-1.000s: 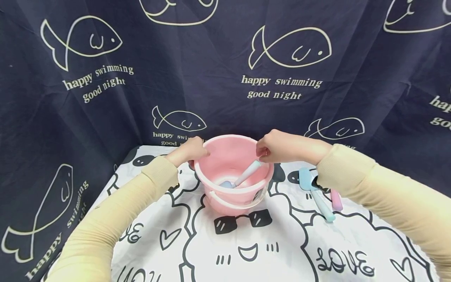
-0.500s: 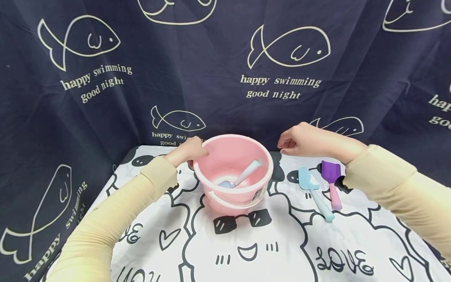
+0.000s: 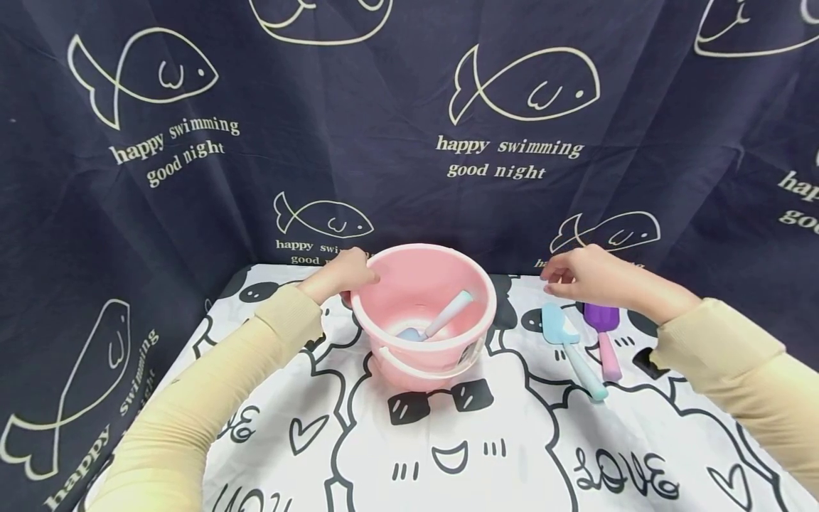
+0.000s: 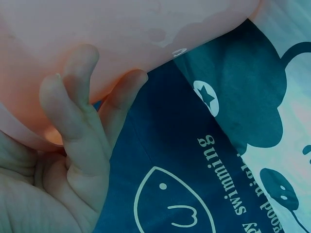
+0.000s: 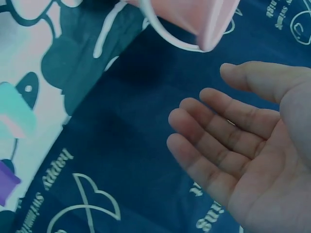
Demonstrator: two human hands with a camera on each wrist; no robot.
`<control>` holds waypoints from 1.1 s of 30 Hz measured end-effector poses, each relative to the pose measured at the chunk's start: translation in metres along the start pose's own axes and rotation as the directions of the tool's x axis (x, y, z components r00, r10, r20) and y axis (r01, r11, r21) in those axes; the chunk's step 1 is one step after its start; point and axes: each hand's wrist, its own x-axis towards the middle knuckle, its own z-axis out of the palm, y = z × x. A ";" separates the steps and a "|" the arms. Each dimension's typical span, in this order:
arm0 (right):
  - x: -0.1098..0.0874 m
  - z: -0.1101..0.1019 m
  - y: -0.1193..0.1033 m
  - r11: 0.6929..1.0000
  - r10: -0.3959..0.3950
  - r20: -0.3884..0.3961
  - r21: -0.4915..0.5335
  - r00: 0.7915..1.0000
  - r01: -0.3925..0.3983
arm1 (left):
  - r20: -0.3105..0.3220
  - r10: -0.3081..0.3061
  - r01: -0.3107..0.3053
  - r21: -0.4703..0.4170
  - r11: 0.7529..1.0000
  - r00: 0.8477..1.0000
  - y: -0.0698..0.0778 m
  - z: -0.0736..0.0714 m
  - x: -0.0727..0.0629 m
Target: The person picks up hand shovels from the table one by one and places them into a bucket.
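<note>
A pink bucket with a white handle stands upright at the back of the table. My left hand grips its left rim; in the left wrist view, several fingers lie against the outer wall. Inside the bucket leans a toy shovel with a pale handle and bluish head. My right hand hovers with nothing in it, relaxed fingers pointing left. Just below it on the cloth lie a light blue toy shovel and a purple toy shovel with a pink handle. The hand partly hides the purple head.
A white tablecloth with black sheep drawings covers the table. Behind it hangs a dark blue curtain printed with fish and words, close to the bucket's far side.
My right hand has left the bucket's right rim and moved right, then lower, to above the two loose shovels. My left hand and the bucket have stayed in place.
</note>
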 end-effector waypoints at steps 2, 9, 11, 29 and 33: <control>-0.003 0.006 0.005 0.999 0.030 0.005 0.009 1.000 -0.030 | 0.001 0.001 -0.001 -0.013 1.000 1.000 -0.001 0.000 0.000; -0.014 0.030 0.020 0.996 0.094 -0.003 0.002 0.996 -0.094 | 0.003 0.003 -0.003 -0.019 1.000 1.000 -0.001 0.000 -0.001; -0.017 0.038 0.025 0.993 0.116 -0.009 -0.002 0.993 -0.116 | 0.004 0.005 -0.005 -0.023 1.000 1.000 -0.001 0.000 -0.001; -0.051 0.099 0.055 0.947 0.317 -0.059 0.082 0.947 -0.312 | -0.009 0.023 -0.023 -0.042 0.999 1.000 0.001 0.000 -0.004; -0.059 0.109 0.059 0.924 0.376 -0.043 0.086 0.926 -0.372 | -0.011 0.019 -0.020 -0.042 0.999 1.000 0.001 -0.001 -0.005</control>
